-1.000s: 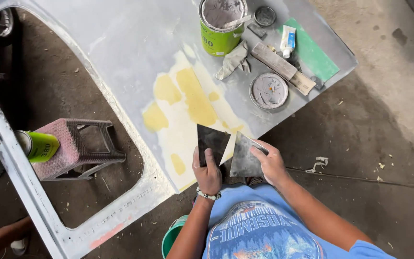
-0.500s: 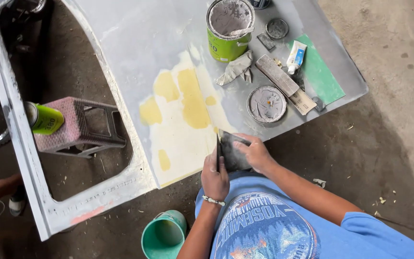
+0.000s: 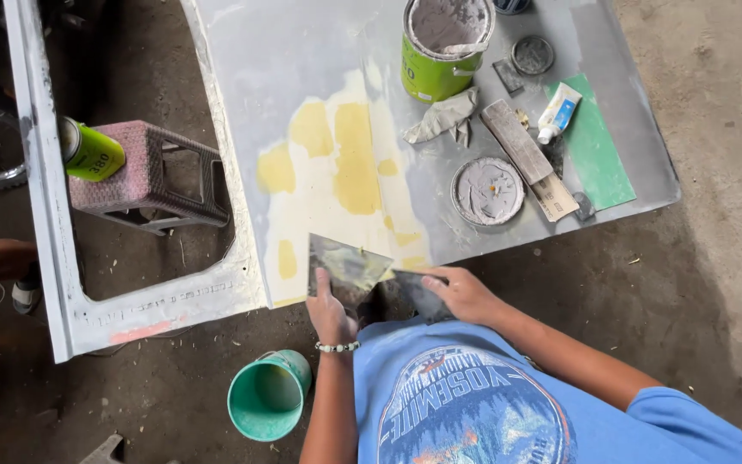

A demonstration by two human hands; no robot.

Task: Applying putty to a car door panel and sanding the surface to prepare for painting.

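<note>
One head-worn camera looks steeply down from above. It sits close over the hands, with the grey panel [image 3: 302,77] ahead.

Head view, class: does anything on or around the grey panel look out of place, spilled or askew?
The green spray can lies on its side on the pink stool, not upright. The round lid on the grey panel is smeared with grey filler. Nothing looks spilled.

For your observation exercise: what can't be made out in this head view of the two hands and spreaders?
- Right spreader: partly hidden under the right hand.
- Left hand: palm hidden; only its back shows on the left spreader.
- Green can: top rim cut by the frame edge.
- Tube: print too small.
</note>
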